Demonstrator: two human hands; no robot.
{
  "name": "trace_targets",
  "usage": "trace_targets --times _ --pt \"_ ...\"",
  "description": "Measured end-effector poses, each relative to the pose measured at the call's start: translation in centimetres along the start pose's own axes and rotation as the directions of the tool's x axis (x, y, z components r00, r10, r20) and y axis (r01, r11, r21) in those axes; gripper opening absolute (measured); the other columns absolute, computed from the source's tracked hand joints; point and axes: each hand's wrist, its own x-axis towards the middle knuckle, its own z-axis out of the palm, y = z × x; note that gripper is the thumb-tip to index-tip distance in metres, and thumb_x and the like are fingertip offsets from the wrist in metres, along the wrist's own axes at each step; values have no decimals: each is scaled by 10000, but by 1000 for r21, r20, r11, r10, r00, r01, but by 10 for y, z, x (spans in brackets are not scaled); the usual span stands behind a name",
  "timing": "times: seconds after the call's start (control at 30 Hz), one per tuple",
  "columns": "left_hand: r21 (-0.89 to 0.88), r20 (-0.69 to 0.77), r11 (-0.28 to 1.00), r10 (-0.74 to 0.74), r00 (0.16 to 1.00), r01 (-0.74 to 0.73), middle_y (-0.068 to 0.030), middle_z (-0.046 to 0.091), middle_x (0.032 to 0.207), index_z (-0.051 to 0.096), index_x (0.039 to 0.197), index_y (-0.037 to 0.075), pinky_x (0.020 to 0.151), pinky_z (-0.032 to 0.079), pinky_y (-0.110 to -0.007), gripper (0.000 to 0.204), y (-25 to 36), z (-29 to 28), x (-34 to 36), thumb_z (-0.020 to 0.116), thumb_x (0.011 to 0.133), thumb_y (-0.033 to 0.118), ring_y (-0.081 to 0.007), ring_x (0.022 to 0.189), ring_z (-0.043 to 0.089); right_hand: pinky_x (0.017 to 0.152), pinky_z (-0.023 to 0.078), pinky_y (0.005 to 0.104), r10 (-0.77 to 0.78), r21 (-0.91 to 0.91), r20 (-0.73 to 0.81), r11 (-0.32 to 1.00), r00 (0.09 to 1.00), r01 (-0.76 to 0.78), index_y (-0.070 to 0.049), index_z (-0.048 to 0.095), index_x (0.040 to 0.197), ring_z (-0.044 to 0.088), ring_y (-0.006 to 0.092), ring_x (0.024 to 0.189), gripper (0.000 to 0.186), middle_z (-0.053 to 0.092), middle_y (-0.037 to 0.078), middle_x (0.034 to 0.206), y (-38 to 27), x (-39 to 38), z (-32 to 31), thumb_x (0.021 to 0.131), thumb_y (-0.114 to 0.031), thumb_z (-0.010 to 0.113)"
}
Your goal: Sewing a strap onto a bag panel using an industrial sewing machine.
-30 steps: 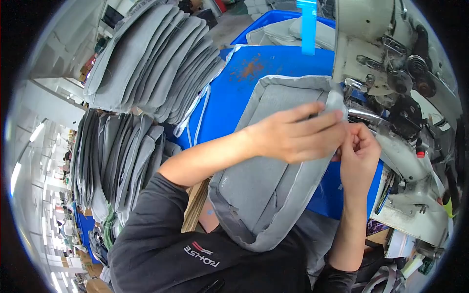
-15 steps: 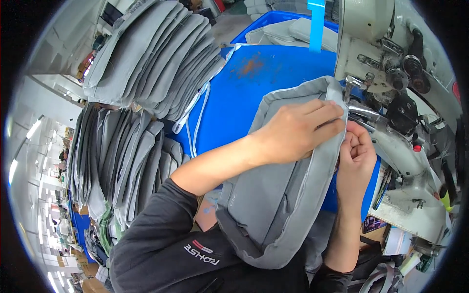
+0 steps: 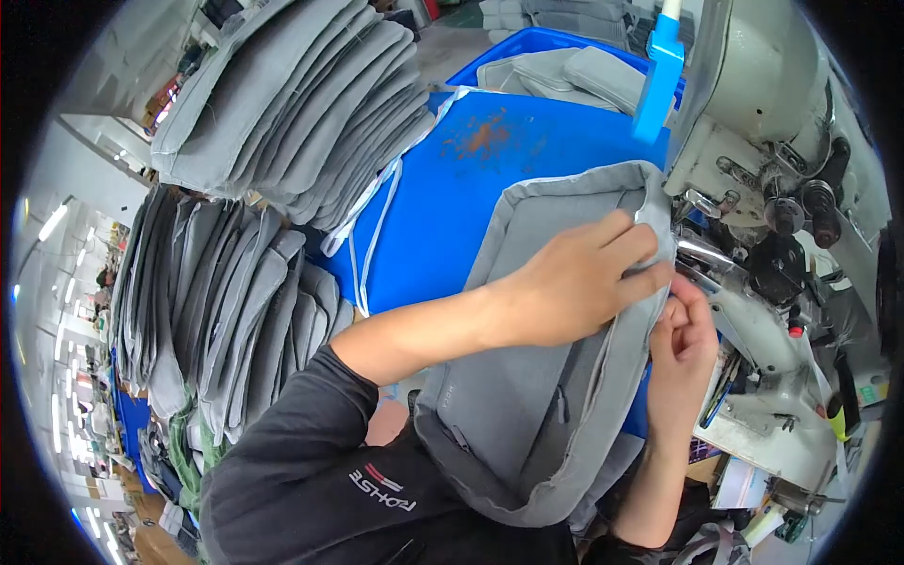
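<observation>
A half-sewn grey fabric bag shell (image 3: 513, 395), with a raised side wall and zippers on its inner panel, lies tilted across my lap and the blue tabletop (image 3: 414, 254). My left hand (image 3: 574, 282) reaches over the shell, its fingers closed on the upper right rim. Just outside that same rim, my right hand (image 3: 686, 339) pinches the fabric edge with thumb and curled fingers. The rim lies beside the metal arm of a sewing machine (image 3: 753, 169). What lies between the fingertips is partly hidden by the wall.
Two tall stacks of grey fabric pieces (image 3: 292, 104) stand on the left. White tape (image 3: 377, 226) runs along the table by them. Behind is a blue bin (image 3: 527, 42) with grey padded pieces, and a blue fixture (image 3: 662, 80) hangs near the machine head. Brownish dust (image 3: 485, 137) marks the tabletop.
The view has shifted slightly, so the machine sits further right and lower. Both hands keep hold of the shell's rim and have moved slightly down the picture, the left fingers more bent.
</observation>
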Motion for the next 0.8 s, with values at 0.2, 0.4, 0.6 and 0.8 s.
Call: trace_targets --times 0.2,0.4,0.6,0.8 --pt "-31 4 998 -58 998 58 -45 482 946 647 1154 133 630 484 -323 593 -3 -2 6 702 587 -26 -244 862 494 675 454 170 41 206 -31 978 999 -34 50 542 1242 596 28 774 263 679 16 928 0 2 12 989 -18 521" --pt "-57 -90 998 -10 996 5 -65 505 1010 632 1185 95 650 482 -338 535 -12 10 -4 696 666 -15 -276 947 516 736 501 205 52 292 -26 955 998 -42 47 552 1215 638 70 835 231 701 68 985 3 13 12 1012 -60 515" --pt "-563 290 507 -618 730 653 -58 613 834 438 1385 -11 589 463 -306 513 11 -8 -1 640 934 128 -139 721 574 755 489 208 46 228 -52 973 998 -33 37 558 1182 631 67 865 215 702 65 978 1 10 12 1012 -93 537" --pt "-778 472 87 -572 671 622 5 640 772 405 1428 17 478 389 -206 527 12 -3 4 607 984 217 -24 586 515 740 491 210 87 221 -45 972 995 -75 1 596 1163 633 76 819 234 695 53 970 -3 -5 15 1001 -167 575"
